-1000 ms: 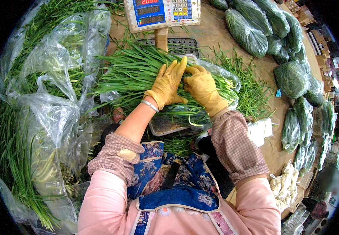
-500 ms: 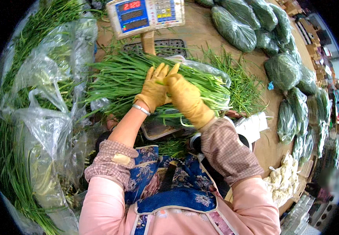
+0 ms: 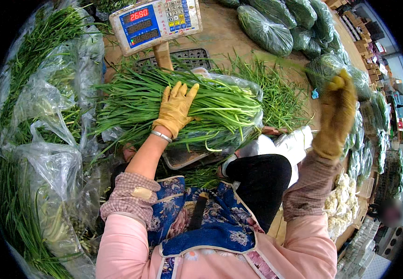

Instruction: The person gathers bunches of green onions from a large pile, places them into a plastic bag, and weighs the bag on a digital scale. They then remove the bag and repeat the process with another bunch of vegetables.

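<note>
A large bundle of garlic chives (image 3: 136,100) lies across a scale, leaf ends to the left and pale stem ends to the right, partly over a clear plastic bag (image 3: 256,90). My left hand (image 3: 176,109), in a yellow glove, rests on the bundle with its fingers spread. Well to the right, my gloved right hand (image 3: 337,109) is raised and blurred, its fingers closed. A smeared green streak, seemingly a chive leaf (image 3: 299,66), trails from it. Behind the bundle stands the scale's lit display (image 3: 155,23) on a post.
Filled plastic bags of greens (image 3: 264,30) line the back and right. Loose chives (image 3: 283,100) lie right of the bundle. More chives (image 3: 15,209) under clear plastic sheeting (image 3: 52,162) fill the left side. A pale heap (image 3: 341,207) sits at the lower right.
My right hand has left the bundle and swung up to the right. My left hand stays on the chives, its fingers now wider apart. The scale's reading has changed.
</note>
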Tool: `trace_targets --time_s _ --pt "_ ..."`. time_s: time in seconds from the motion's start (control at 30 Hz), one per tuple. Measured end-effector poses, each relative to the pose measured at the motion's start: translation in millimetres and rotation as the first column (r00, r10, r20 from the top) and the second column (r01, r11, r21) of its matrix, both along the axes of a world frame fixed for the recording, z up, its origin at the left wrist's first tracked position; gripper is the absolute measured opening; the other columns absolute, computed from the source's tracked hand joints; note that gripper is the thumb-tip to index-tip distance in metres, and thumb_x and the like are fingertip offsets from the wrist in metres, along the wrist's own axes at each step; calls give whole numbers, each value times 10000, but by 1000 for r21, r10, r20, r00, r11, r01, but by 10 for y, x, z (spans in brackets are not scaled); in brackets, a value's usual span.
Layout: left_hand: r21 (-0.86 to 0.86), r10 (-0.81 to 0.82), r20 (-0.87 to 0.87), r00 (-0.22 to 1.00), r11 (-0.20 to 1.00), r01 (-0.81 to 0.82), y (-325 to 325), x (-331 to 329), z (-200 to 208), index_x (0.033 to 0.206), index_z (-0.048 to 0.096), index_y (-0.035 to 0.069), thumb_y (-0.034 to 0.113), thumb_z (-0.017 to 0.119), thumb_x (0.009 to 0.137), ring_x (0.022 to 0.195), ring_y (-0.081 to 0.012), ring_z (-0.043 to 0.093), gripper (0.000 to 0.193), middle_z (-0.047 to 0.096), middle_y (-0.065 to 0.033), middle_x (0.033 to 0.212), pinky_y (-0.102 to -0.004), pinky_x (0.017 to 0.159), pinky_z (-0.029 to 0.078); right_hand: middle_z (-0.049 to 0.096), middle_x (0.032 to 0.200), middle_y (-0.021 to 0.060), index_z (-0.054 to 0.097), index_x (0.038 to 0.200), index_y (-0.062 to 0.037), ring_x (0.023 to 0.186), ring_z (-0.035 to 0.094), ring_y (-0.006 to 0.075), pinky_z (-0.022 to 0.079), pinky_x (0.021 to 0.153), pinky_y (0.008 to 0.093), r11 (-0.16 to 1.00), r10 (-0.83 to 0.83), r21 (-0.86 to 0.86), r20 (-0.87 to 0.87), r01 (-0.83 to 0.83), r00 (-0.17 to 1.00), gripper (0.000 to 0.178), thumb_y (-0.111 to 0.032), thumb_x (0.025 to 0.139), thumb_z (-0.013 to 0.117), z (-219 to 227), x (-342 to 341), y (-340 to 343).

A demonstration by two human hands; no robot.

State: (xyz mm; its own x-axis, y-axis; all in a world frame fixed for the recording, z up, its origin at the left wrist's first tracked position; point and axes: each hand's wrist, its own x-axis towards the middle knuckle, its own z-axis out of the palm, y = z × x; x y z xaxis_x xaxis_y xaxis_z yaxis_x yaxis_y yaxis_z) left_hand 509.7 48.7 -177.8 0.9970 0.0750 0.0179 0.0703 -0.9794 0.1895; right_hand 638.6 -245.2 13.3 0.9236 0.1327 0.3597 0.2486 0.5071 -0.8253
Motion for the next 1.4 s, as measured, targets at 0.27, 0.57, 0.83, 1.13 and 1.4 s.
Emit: trace_targets --time_s 0.27,0.57,0.83,1.13,1.4 --pt "21 11 -4 1000 1000 -11 -152 17 302 1452 168 130 479 801 575 1352 -337 223 1136 318 -150 1404 -478 1099 179 457 1266 239 399 1292 24 1180 439 333 322 1017 398 31 -92 -853 517 522 851 711 -233 722 737 -1603 554 -1211" --pt "108 -257 -242 936 951 289 -526 627 463 1453 23 63 506 825 511 1385 -346 138 1314 251 -210 1450 -478 1114 145 653 824 115 630 979 18 734 608 181 483 650 307 231 -124 -907 -385 -351 914 289 -208 801 656 -2027 13 -131" --pt "203 -318 -62 946 924 324 -631 129 13 1405 219 2 523 737 636 1225 -270 410 1064 508 -140 1167 -391 1061 271 604 853 77 542 963 16 603 545 134 455 519 263 971 -231 -213 -706 111 670 145 -111 900 511 -2136 221 -167" --pt "4 -349 159 924 936 353 -365 47 25 1292 427 84 110 669 665 1028 -278 537 672 564 -127 1014 -357 945 402 621 802 108 561 967 6 447 308 7 262 431 149 992 74 -53 -458 -110 886 157 -69 830 554 -655 -810 65" --pt "-51 -104 80 991 993 108 -393 630 63 1088 544 97 35 581 705 834 -356 630 390 650 -160 861 -423 759 491 546 637 -21 631 983 -29 451 358 26 235 420 181 606 134 -472 -733 -640 667 247 -216 825 601 -675 -1038 -349"
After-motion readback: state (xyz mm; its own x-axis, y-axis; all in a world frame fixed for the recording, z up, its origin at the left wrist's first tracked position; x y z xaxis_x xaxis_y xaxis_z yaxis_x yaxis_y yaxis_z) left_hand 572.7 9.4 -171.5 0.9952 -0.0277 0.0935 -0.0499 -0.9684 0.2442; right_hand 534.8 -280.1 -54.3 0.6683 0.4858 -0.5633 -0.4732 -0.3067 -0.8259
